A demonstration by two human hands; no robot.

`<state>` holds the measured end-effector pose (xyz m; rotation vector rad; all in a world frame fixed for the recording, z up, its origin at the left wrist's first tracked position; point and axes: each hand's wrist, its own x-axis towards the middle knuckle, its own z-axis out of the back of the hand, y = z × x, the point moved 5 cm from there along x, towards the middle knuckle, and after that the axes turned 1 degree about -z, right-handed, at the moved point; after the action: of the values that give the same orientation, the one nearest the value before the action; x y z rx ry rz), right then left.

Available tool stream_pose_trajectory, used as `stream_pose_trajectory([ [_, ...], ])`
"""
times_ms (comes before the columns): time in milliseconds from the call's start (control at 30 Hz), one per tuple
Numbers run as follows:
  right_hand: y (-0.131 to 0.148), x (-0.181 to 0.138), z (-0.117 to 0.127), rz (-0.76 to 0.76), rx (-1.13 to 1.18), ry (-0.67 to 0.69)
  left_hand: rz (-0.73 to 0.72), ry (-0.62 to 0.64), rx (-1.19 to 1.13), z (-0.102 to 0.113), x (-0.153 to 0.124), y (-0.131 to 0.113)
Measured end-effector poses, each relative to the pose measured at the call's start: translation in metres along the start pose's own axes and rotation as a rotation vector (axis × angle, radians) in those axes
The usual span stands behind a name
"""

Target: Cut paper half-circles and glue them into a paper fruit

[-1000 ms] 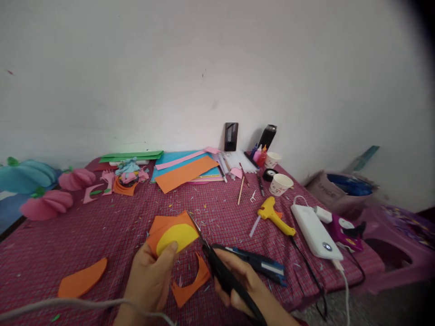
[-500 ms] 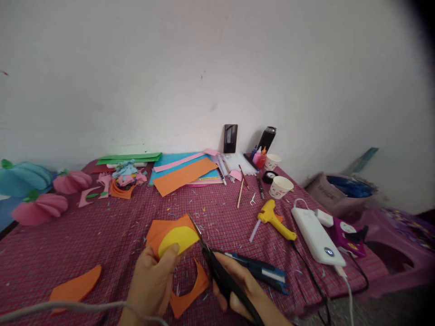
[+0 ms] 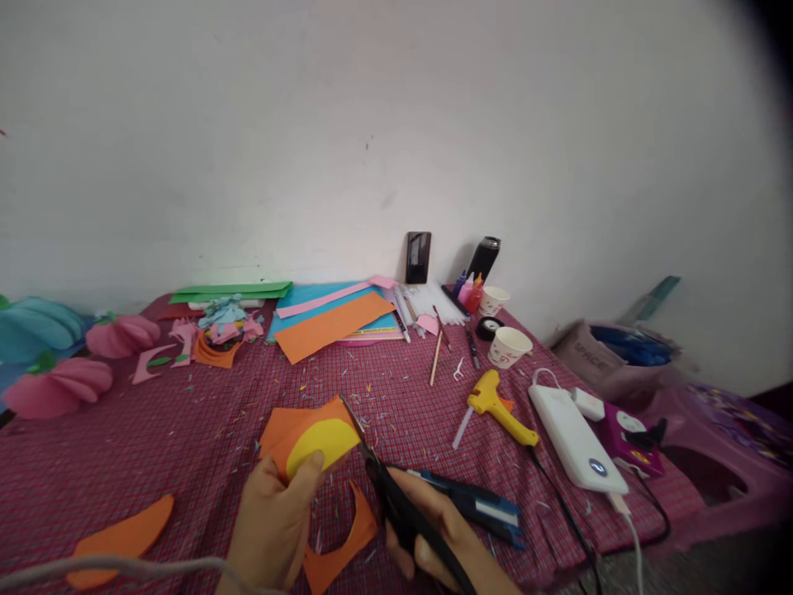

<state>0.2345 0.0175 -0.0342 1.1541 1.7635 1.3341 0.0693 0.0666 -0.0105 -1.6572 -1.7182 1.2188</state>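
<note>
Behind yellow paper (image 3: 323, 442), orange paper (image 3: 286, 426) is part-hidden.

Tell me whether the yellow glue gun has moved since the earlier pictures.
No: the yellow glue gun keeps its place beside the white power bank; both shift in view only with the camera.

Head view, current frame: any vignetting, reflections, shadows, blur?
Head view: black vignette at upper right; pale reflection on the phone; soft shadow on the wall left of the flask; foreground cable soft; scissors readable.
</note>
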Motion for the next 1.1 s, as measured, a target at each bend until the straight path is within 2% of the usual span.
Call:
stream_pose_trajectory([
  [333,-0.008,-0.001,0.002,0.042,0.043,0.012,0.031,-0.01,-0.03,-0.007,-0.002,-0.004],
  [500,0.002,-0.002,-0.004,0.066,0.103,0.007,0.031,0.017,-0.036,-0.009,-0.002,-0.006],
  [733,0.005,-0.006,-0.005,-0.023,0.026,-0.038,0.034,0.007,-0.027,-0.006,-0.002,-0.002],
  [1100,-0.002,-0.009,-0.003,-0.04,0.109,-0.064,0.045,0.012,-0.028,-0.009,-0.002,-0.004],
])
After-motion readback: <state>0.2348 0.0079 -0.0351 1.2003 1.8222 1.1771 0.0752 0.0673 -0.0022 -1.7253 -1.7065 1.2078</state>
